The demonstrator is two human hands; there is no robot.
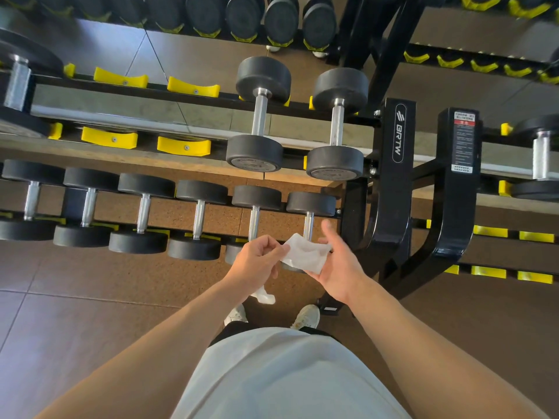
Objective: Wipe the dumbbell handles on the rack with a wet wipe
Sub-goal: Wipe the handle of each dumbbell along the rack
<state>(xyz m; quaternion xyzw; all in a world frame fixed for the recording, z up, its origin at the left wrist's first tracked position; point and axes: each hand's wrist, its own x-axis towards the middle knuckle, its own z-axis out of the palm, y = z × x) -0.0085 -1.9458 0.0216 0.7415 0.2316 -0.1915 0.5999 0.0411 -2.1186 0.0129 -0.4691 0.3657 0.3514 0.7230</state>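
Wiping looks not yet begun: left hand (257, 261) pinches the wet wipe (305, 252), spread on the relaxed right hand (338, 267), clear of the dumbbell handles (308, 226)

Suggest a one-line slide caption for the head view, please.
Both hands, left hand and right hand, spread a wet wipe before the dumbbell rack.
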